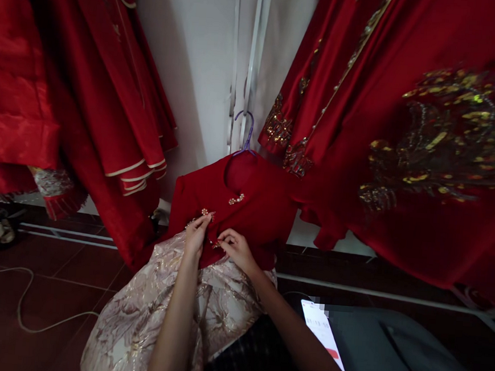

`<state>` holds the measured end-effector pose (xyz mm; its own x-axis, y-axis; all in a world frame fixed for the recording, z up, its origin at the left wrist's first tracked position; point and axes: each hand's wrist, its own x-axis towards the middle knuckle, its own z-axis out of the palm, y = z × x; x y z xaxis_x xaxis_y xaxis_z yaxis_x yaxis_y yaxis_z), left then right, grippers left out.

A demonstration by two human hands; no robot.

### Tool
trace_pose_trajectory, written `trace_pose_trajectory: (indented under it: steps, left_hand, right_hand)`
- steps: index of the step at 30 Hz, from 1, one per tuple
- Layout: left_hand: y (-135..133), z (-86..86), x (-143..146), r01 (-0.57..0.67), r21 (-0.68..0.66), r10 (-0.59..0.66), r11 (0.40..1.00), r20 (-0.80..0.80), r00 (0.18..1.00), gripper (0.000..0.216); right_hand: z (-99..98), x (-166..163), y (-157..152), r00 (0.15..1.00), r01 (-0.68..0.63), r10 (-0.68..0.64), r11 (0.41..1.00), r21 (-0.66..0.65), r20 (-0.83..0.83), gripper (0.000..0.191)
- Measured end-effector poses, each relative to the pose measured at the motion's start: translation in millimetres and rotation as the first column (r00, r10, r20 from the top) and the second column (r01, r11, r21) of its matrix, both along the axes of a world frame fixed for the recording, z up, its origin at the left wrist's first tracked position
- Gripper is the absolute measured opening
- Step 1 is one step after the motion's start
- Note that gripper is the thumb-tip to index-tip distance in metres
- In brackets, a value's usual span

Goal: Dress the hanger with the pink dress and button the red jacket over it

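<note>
You are pinching the red jacket, hanging from its purple hanger, at the lowest clasp with left hand and right hand, fingers closed narrow on the cloth; top clasp looking fastened.

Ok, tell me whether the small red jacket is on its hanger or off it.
On it: the purple hanger hook rises from the red jacket neckline. The left hand and right hand pinch its front edge.

Two hands, one jacket, one hanger, one phone
</note>
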<state>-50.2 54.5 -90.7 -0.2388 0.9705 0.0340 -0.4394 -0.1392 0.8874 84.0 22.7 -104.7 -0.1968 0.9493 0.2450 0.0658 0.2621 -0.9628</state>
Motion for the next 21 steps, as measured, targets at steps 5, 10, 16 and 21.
trace_pose_trajectory:
  steps: [5, 10, 16, 21]
  left_hand:
    - [-0.6, -2.9, 2.2, -0.072, -0.016, 0.070, 0.997, -0.068, 0.995, 0.026]
    - [-8.5, 12.8, 2.2, 0.046, -0.060, -0.046, 0.997, 0.001, 0.999, 0.053]
    - [-8.1, 60.5, 17.5, 0.190, 0.218, -0.075, 0.957, -0.448, 0.891, 0.037]
    - [-6.1, 88.6, 36.3, 0.179, 0.420, 0.334, 0.889, -0.865, 0.374, 0.023]
  right_hand:
    - [-0.8, 0.2, -0.2, 1.000, 0.004, -0.004, 1.000, 0.009, -0.001, 0.009]
    - [-2.3, 0.7, 0.4, 1.000, 0.007, -0.007, 1.000, 0.003, 0.009, 0.009]
    - [-6.5, -0.7, 2.6, 0.999, 0.034, -0.034, 0.999, 0.022, -0.018, 0.011]
    - [-14.2, -1.4, 7.8, 0.998, 0.047, -0.046, 0.998, 0.033, -0.033, 0.008]
